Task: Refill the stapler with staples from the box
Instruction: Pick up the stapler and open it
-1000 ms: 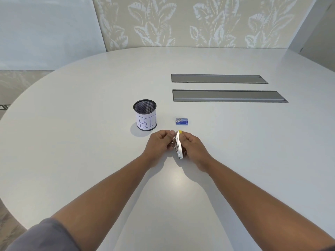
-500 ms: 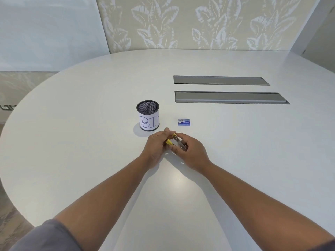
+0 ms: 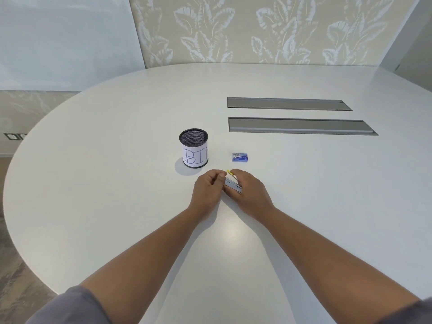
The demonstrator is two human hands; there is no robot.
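The stapler (image 3: 232, 184) (metal, with a yellow tip) is grasped between the left hand (image 3: 208, 189) and right hand (image 3: 250, 192) just above the bench (image 3: 117, 183), near the staple box (image 3: 239, 157).

Count on surface (image 3: 117, 183): one stapler (image 3: 232, 184), silver with yellow tip. One staple box (image 3: 239, 157), blue. One mesh cup (image 3: 194, 151), black, paper label "BIN". Two grey recessed panels: far (image 3: 288, 104), near (image 3: 301, 126). Two hands: left (image 3: 208, 190), right (image 3: 251, 195). Two forearms. Two grey sleeves, low corners. Staples inside box: cannot count.
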